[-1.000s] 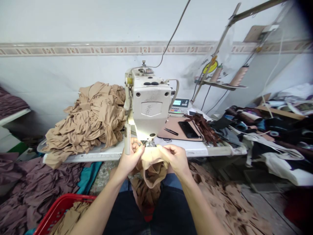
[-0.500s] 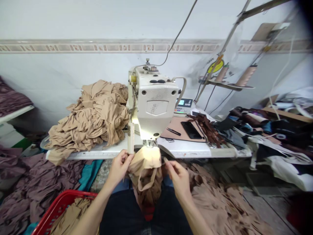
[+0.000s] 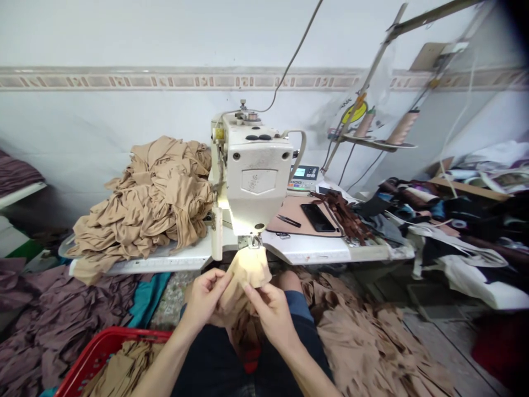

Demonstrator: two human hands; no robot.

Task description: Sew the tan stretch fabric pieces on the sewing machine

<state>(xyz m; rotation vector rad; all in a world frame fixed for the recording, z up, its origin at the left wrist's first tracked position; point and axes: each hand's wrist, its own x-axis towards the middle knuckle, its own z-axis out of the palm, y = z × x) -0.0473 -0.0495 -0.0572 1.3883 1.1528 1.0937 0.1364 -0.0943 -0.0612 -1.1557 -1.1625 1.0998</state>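
Brought in from the right since half a second ago: right hand, now against the beige cloth rather than off to its side. Also nearer to the middle of the cloth, left hand. Both hands nearly closed, with thumbs and fingertips pinching the cloth, left at its left side, right near its lower front edge. Cloth just below the needle end of the white sewing machine, brightly lit on top, hanging in folds toward the lap. Impossible to tell whether clamped under the presser foot. On the desk, left of the machine, a large heap of beige fabric; to the right, thread snips, a black phone and brown strips. Below, at left, a red basket with more beige fabric inside.
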